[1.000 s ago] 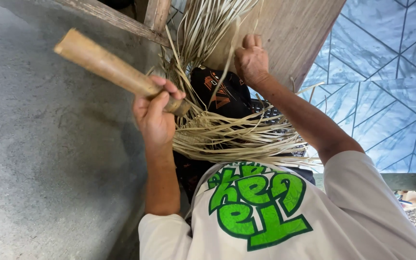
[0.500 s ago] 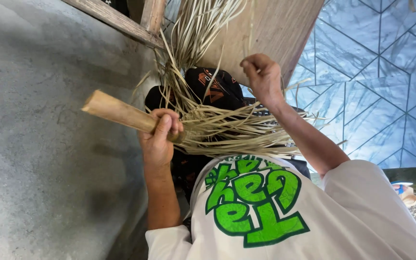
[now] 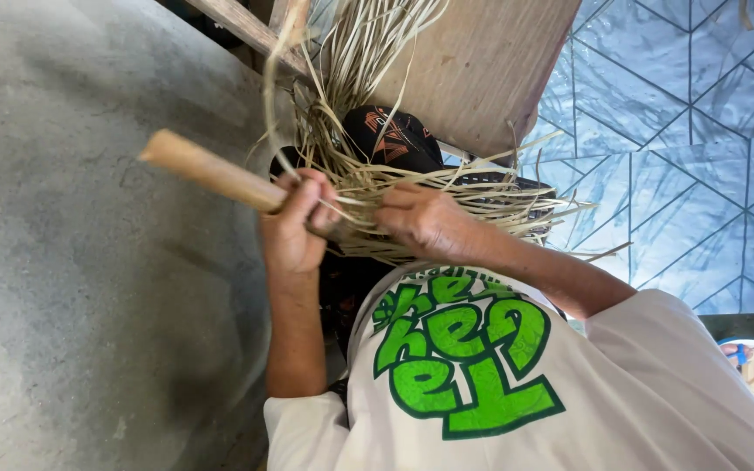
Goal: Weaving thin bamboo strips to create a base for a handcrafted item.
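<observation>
Bare grey concrete floor [image 3: 71,288] fills the left of frame, open room there. Blue geometric sheet [image 3: 682,166] at right, wooden board [image 3: 482,61] top centre behind the work. Pale straw strips [image 3: 412,187] fan across the centre over a dark cap [image 3: 394,135]. Left hand [image 3: 294,231] fisted round a wooden stick [image 3: 211,170] angling to upper left. Right hand [image 3: 425,218] pinched closed on the strips, just beside it

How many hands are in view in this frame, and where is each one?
2. The left hand grips the wooden stick at the left of the straw strips; the right hand rests on the strips beside it. No other hands show.
</observation>
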